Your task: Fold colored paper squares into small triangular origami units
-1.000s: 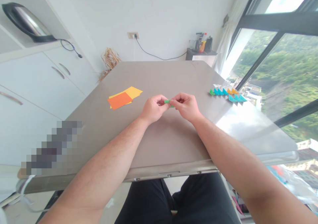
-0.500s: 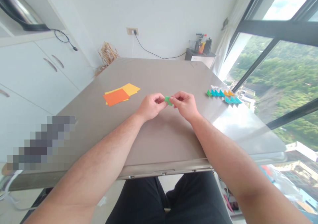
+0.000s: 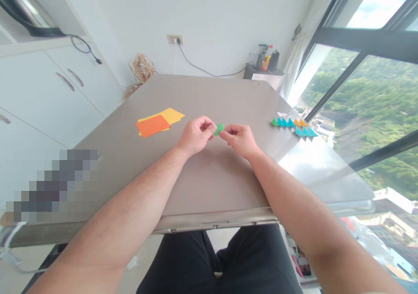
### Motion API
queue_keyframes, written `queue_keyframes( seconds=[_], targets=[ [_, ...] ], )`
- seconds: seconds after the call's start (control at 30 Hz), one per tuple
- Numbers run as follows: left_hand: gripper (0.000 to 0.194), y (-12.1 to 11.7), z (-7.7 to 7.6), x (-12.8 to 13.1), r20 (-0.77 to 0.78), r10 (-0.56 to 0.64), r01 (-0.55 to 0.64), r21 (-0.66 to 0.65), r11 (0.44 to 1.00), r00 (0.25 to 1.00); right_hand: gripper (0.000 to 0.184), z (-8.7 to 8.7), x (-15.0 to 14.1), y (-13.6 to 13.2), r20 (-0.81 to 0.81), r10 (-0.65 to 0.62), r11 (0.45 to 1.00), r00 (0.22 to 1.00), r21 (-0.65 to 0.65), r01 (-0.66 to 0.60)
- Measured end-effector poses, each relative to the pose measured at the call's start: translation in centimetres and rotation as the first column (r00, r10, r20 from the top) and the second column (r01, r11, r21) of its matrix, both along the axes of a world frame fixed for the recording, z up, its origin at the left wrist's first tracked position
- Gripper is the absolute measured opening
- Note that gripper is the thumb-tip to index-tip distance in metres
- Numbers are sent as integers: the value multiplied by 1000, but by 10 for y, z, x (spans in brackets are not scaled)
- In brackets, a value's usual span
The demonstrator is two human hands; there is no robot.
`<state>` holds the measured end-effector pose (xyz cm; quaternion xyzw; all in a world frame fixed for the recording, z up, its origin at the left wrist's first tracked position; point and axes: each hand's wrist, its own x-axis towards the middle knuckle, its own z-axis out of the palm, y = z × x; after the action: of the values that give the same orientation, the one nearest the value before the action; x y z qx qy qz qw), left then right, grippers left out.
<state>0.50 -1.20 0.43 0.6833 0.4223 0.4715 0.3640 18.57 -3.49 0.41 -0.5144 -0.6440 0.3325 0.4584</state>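
Observation:
A small folded piece of green paper [image 3: 219, 129] is held up over the middle of the table. My left hand [image 3: 197, 134] pinches its left edge between thumb and fingers. On the other side, my right hand [image 3: 241, 138] grips its lower right part, with the thumb toward me. The folds on the paper are too small to make out. To the left of my hands lie overlapping sheets, an orange sheet [image 3: 153, 125] on top of yellow sheets [image 3: 173, 115]. Several small folded paper boats stand in rows at the right, among them green [image 3: 274, 122], blue [image 3: 306, 131] and orange ones [image 3: 300, 122].
The grey-brown table [image 3: 209, 176] has its front edge near my lap. A large window [image 3: 369, 85] runs along the right. A power cord [image 3: 209, 74] hangs from a wall socket [image 3: 175, 39] behind the table. At left are white cabinets [image 3: 35, 89].
The green paper has turned and shows a larger, more upright face. My left hand has risen slightly and shifted its pinch; my right fingers now sit lower on the paper.

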Motion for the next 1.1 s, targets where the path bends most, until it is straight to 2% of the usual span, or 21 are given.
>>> queue_keyframes(
  seconds=[0.17, 0.3, 0.5, 0.73, 0.9, 1.1],
  targets=[
    [29, -2, 2, 3, 146, -23, 41, -120, 992, 989, 27, 1, 0, 0, -12, 9, 1000, 1000, -24, -10],
    [22, -2, 2, 4, 203, 0, 25, -122, 992, 979, 29, 1, 0, -1, -5, 44, 998, 999, -43, -45],
    [14, 0, 1, 2, 200, 26, -9, -82, 997, 979, 34, -1, -1, -3, 73, 110, 992, 991, -64, -106],
    [20, -3, 3, 5, 215, 22, 6, -127, 992, 976, 29, -1, -1, -1, 11, 96, 994, 995, -59, -96],
    [19, -5, 4, 5, 150, -46, 71, -169, 983, 988, 30, 0, 0, 1, -46, 59, 998, 997, -35, -61],
    [23, -4, 4, 3, -40, 95, -98, -84, 992, 995, 34, -1, 0, 0, 10, 76, 997, 997, -27, -76]
  ],
)
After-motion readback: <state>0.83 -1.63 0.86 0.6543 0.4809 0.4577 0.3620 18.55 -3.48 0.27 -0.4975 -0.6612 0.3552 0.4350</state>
